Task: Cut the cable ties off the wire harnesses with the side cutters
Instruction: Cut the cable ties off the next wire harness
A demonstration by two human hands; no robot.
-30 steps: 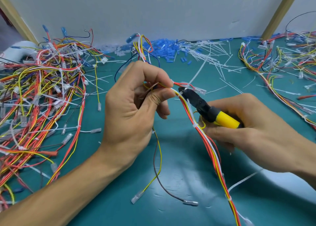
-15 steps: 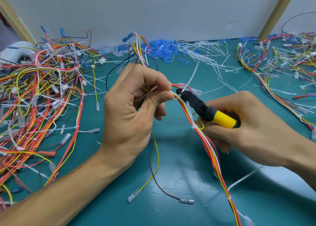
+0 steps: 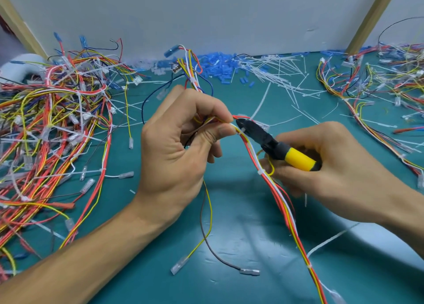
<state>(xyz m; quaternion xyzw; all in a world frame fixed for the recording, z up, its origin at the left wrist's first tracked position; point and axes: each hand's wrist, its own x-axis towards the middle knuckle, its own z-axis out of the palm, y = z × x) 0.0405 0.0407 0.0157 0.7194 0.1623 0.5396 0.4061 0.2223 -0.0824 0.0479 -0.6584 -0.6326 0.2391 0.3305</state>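
Head view looks down on a thin wire harness of red, white, yellow and orange strands (image 3: 282, 200), held above a teal work mat (image 3: 241, 239). The left hand (image 3: 174, 147) pinches the bundle between its thumb and curled forefinger. Above that hand the strands rise towards the wall. Below it a loose yellow wire and a brown one hang to the mat, each ending in a clear sleeved terminal.

From the pinch the harness runs down and right to the frame's lower edge. A small white cable tie (image 3: 261, 171) binds it beside the right fingers, and another sits much lower. The right hand (image 3: 332, 166) is wrapped around the yellow-handled side cutters with a black head (image 3: 273, 144). The cutter tip lies against the harness just beside the left thumb tip; I cannot tell whether the blades are closed.

A tangled heap of harnesses (image 3: 50, 124) lies left, another heap (image 3: 378, 92) right, with loose white ties (image 3: 275, 74) and blue sleeves (image 3: 218, 67) behind.
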